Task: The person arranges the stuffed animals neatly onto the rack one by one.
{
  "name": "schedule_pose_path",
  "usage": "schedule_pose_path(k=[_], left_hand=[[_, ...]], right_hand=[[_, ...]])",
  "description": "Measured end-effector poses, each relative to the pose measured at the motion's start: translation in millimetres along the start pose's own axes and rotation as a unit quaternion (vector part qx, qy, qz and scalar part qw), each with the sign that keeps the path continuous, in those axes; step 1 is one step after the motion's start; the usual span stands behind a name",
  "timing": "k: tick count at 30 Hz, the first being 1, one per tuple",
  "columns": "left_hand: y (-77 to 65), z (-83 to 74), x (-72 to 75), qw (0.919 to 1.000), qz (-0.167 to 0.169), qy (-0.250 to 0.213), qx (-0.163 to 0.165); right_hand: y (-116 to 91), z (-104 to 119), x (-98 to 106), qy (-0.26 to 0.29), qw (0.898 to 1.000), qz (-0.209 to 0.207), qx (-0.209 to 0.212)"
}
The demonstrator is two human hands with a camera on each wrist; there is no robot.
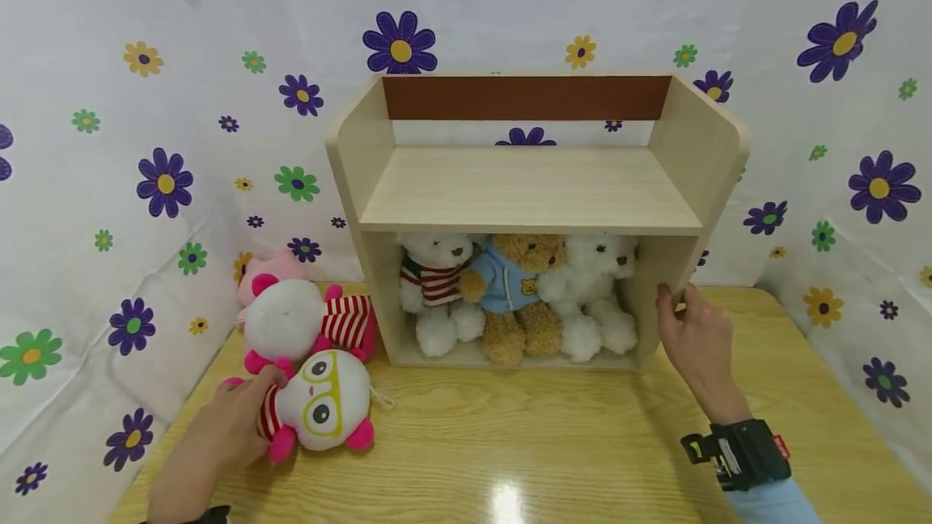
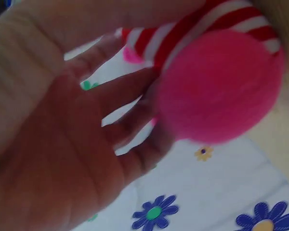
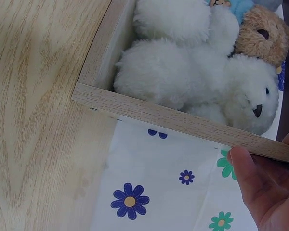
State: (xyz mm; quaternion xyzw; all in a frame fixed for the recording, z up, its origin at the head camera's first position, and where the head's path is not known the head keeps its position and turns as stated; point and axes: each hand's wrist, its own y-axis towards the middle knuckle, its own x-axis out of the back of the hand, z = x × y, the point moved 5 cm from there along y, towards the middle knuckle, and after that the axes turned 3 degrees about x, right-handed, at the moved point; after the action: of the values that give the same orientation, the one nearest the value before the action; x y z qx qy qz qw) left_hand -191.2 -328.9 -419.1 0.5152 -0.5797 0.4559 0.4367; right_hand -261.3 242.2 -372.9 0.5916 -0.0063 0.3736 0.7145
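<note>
My left hand point(image 1: 236, 419) grips a panda plush point(image 1: 338, 399) with yellow glasses by its red-and-white striped body. The panda lies on its side at the shelf's front left, face up. In the left wrist view, thumb and fingers curl round the striped cloth beside the plush's round pink end point(image 2: 221, 86). My right hand point(image 1: 695, 338) pinches the front edge of the right side panel of a light wooden shelf point(image 1: 531, 188). Inside the lower compartment sit a white bear in a striped sweater point(image 1: 440, 285), a brown bear in a blue hoodie point(image 1: 510, 330) and a plain white bear point(image 1: 593, 293).
A second panda plush point(image 1: 284, 320) with striped clothing lies against the shelf's left side, a pink plush point(image 1: 273, 267) behind it. Everything stands on a wooden table point(image 1: 510, 435). Flower-printed cloth point(image 1: 218, 39) hangs behind and at both sides.
</note>
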Motion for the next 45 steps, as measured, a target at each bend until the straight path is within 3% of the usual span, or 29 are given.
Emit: schedule_pose_path(k=[6, 15, 21, 25, 30, 33, 37, 45], left_hand=[[0.5, 7.0, -2.6, 0.9995, -0.005, 0.016, 0.026], [-8.8, 7.1, 0.9, 0.9972, -0.072, -0.015, -0.005], [-18.3, 6.8, 6.8, 0.9954, -0.09, -0.035, -0.007], [-27.3, -2.5, 11.7, 0.9911, -0.107, -0.069, -0.039], [-36.3, -28.8, 17.8, 0.9797, -0.133, -0.126, -0.08], [-36.3, -48.8, 20.4, 0.9686, -0.159, -0.16, -0.105], [-31.3, -71.6, 23.5, 0.9465, -0.207, -0.209, -0.133], [-22.7, -118.4, 34.9, 0.8828, -0.3, -0.309, -0.188]], right_hand=[[-2, 2, -2, 0.001, 1.0, 0.004, 0.002], [-3, 4, -1, -0.008, 1.0, -0.013, 0.012], [-5, 6, -2, -0.004, 1.0, -0.017, 0.02], [-5, 6, -3, -0.005, 1.0, -0.019, 0.017], [-5, 6, -2, -0.007, 0.999, -0.023, 0.023], [-5, 5, 0, -0.006, 0.999, -0.024, 0.024], [-6, 4, 0, -0.005, 0.999, -0.024, 0.023], [-6, 4, -1, -0.001, 0.999, -0.028, 0.021]])
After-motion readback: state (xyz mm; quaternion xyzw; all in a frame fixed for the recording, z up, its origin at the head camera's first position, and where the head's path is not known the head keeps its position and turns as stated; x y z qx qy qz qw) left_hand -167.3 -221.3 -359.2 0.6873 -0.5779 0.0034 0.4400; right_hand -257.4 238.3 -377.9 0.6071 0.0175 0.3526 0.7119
